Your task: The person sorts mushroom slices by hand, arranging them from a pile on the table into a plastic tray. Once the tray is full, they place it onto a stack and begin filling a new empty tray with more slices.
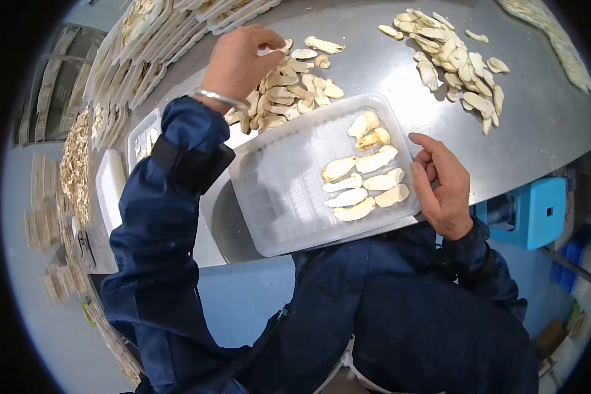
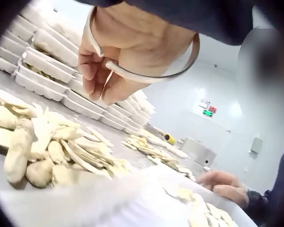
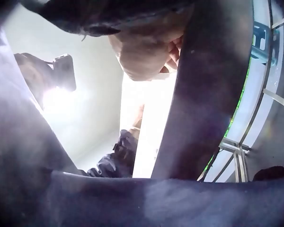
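My left hand [image 1: 243,62] reaches over the far side of a pile of pale mushroom slices [image 1: 285,92], thumb and fingers brought close together and pointing down. A slice shows right at its fingertips in the head view; I cannot tell whether it is pinched. In front of the pile lies a clear plastic tray [image 1: 276,197], slightly turned. Several mushroom slices [image 1: 364,164] lie in short rows in its right part. My right hand [image 1: 443,190] rests at the tray's right rim, index finger extended and the other fingers loosely bent.
A second mushroom heap [image 1: 456,59] lies on the metal table [image 1: 525,85] at the back right. Stacked filled trays [image 1: 144,46] stand at the far left, with a small tray [image 1: 141,141] nearer. A blue plastic stool [image 1: 545,210] stands beyond the table's near edge.
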`<state>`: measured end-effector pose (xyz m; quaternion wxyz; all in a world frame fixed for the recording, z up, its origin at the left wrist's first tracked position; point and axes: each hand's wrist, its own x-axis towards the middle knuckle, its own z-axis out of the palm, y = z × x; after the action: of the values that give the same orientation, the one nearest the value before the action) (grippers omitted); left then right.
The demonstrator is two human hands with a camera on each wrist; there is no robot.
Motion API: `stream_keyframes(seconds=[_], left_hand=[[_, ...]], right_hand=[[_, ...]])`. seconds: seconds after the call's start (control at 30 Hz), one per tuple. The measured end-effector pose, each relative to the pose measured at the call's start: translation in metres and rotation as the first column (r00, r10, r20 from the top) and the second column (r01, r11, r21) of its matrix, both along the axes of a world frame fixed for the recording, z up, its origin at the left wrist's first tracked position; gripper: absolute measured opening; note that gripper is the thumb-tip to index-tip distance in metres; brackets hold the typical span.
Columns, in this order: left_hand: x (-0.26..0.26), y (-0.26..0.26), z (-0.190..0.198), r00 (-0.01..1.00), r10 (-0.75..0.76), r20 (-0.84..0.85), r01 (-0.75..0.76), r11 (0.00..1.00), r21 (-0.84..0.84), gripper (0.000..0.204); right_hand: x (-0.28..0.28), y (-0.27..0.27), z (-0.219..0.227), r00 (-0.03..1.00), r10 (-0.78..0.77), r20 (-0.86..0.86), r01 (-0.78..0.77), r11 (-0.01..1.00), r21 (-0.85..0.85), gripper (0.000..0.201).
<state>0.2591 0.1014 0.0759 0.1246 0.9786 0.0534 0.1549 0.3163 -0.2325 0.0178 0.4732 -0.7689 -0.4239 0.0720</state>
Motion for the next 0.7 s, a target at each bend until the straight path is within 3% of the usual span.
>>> stream_keyframes(seconds=[0.3, 0.5, 0.6, 0.63, 0.7], left_hand=[[0.032, 0.003, -0.032, 0.989, -0.035, -0.147, 0.070, 0.968, 0.241, 0.016], [0.033, 0.000, -0.030, 0.999, -0.030, -0.026, 0.033, 0.993, 0.116, 0.012], [0.011, -0.040, 0.019, 0.986, -0.001, -0.169, -0.037, 0.975, -0.219, 0.013], [-0.001, -0.047, 0.015, 0.978, -0.106, -0.180, 0.021, 0.907, -0.420, 0.010], [-0.025, -0.076, 0.015, 0.923, -0.203, -0.326, -0.032, 0.805, -0.592, 0.008]], right_hand=[[0.001, 0.000, 0.000, 1.000, 0.005, 0.015, -0.005, 1.000, 0.002, 0.035], [0.001, 0.000, 0.001, 1.000, 0.002, 0.015, -0.002, 1.000, 0.001, 0.035], [0.000, -0.001, 0.001, 1.000, -0.002, 0.011, 0.002, 1.000, 0.009, 0.035], [0.001, -0.001, 0.001, 1.000, 0.001, 0.016, -0.001, 1.000, 0.014, 0.035], [0.000, 0.000, 0.001, 1.000, 0.003, 0.016, -0.003, 1.000, 0.010, 0.035]])
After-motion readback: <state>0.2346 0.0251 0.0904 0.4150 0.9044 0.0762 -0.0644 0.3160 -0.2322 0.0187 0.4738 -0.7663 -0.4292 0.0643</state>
